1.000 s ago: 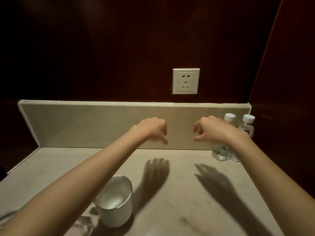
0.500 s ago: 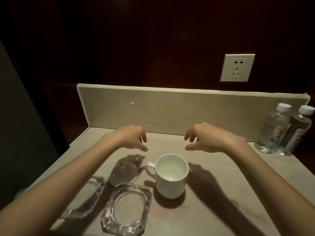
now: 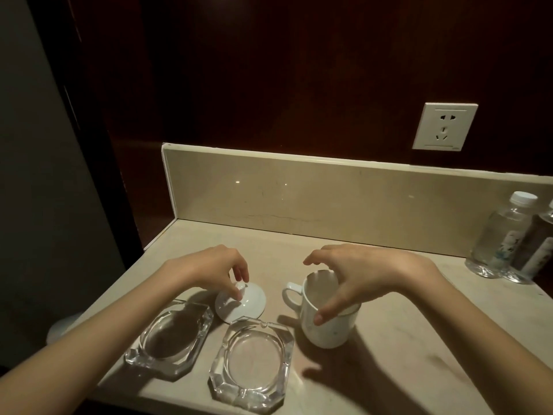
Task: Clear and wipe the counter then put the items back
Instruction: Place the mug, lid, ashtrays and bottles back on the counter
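White knob of the lid (image 3: 241, 301) sits between the left hand (image 3: 209, 272) thumb and curled fingers, pinching it as far as visible. Right hand (image 3: 362, 275) is spread wide over the mug (image 3: 327, 320), thumb against its near side; far fingers unclear on contact. Lid and mug stand side by side mid-counter (image 3: 419, 339), lid left. Two glass ashtrays (image 3: 170, 339) (image 3: 253, 360) lie near the front edge. Water bottles (image 3: 499, 235) stand far right against the backsplash (image 3: 329, 196); a socket (image 3: 444, 126) is on the dark wall.
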`<state>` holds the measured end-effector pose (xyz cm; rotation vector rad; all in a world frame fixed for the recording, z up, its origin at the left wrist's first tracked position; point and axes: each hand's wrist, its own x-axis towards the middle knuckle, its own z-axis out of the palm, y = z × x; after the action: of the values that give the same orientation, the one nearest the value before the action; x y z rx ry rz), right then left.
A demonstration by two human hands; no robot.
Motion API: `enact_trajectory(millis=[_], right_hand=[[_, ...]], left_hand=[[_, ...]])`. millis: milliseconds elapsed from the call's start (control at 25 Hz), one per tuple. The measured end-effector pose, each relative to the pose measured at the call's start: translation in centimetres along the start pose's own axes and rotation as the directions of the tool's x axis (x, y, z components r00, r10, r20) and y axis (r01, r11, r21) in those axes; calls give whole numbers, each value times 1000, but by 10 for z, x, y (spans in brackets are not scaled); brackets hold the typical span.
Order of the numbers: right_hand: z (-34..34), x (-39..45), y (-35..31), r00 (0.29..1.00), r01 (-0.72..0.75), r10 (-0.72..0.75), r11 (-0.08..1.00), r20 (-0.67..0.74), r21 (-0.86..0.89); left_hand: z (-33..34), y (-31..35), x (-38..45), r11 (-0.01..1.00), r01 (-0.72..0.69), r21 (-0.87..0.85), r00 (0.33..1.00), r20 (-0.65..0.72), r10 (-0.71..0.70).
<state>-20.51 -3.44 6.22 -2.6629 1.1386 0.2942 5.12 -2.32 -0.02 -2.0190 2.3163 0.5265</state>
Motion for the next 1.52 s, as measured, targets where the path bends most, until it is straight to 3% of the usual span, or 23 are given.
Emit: enact_trajectory(millis=[320, 560, 880, 1520], right_hand=[[12, 5, -5, 1000, -5, 6, 995, 8, -98], [0, 1, 12, 1000, 0, 0, 997, 0, -75], [-25, -25, 88, 981, -170, 163, 984, -107, -55], [-45, -38, 255, 893, -442, 436, 896, -111, -36]], left_hand=[[5, -1, 5, 996, -58, 63, 997, -37, 60], [-9, 9, 17, 991, -97, 92, 995, -15, 98], [-35, 63, 61, 974, -205, 101, 975, -69, 212], [-30, 203, 173, 928, -333, 169, 934, -73, 349]])
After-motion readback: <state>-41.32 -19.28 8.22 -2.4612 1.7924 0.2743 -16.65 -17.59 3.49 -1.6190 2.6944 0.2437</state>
